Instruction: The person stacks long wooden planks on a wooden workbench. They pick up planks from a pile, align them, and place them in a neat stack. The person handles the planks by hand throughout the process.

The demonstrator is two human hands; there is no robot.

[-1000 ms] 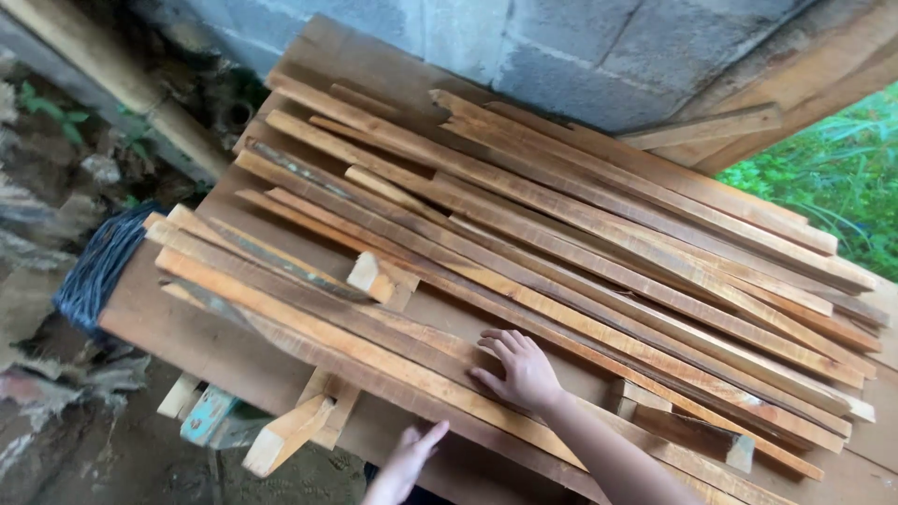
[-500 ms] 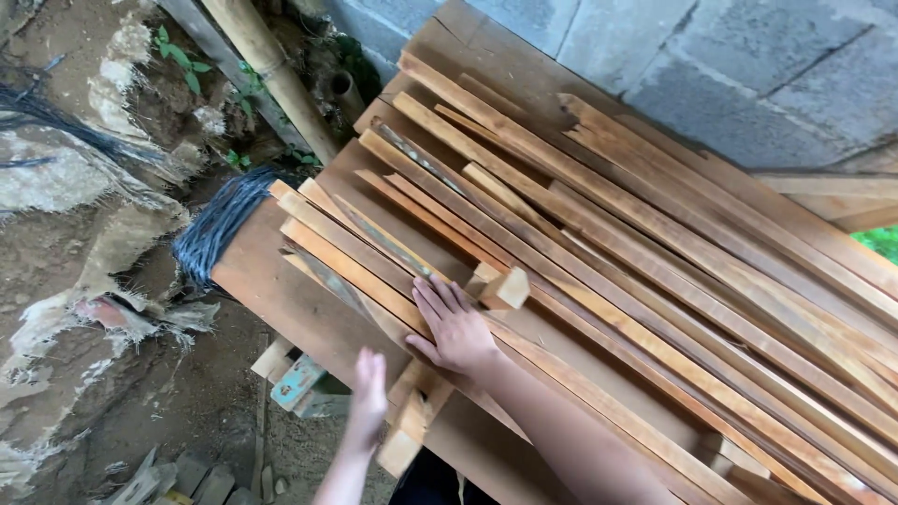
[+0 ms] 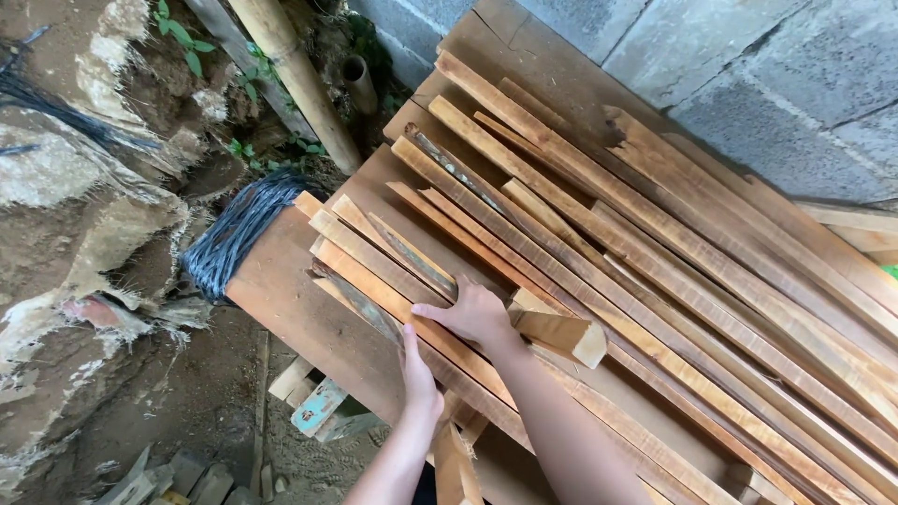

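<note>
Wooden slats (image 3: pixel 599 243) piled on a board (image 3: pixel 290 309), wire coil (image 3: pixel 234 234) at its left end, block wall (image 3: pixel 748 65) behind

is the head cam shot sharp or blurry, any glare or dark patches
Head view: even daylight, no glare; the wooden slats and both hands, left hand and right hand, look sharp; the soil bank at left is bright and slightly washed out; the ground under the stack lies in shadow; the block wall lines bend slightly, hinting wide-angle distortion.

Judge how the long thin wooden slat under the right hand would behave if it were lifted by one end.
The long thin wooden slat would probably flex a little, being narrow for its length. It looks light. Its rough-sawn face should grip rather than slip under the right hand, and its flat section will not roll.
</note>
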